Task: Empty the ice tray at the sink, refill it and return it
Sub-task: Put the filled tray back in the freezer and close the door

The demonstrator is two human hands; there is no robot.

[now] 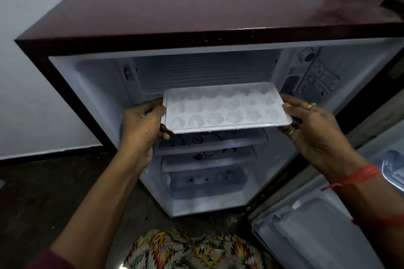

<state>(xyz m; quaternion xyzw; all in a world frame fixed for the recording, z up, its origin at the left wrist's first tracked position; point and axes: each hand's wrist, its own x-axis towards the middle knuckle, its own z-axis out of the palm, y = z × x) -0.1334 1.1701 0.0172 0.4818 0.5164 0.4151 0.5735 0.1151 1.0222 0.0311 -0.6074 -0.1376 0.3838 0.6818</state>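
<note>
A white ice tray [226, 108] with several round cups is held level in front of the open freezer compartment [196, 70] of a small maroon fridge [196, 6]. My left hand [142, 124] grips the tray's left short edge. My right hand [312, 124], with rings on two fingers, grips its right short edge. The cups look frosty white; I cannot tell whether they hold ice or water. No sink is in view.
The fridge door [328, 214] stands open at the lower right with its shelves showing. Inside, below the tray, lie glass shelves [207, 148] with a printed pattern and a drawer [205, 181]. A white wall [32, 72] rises left; the floor [43, 203] is dark.
</note>
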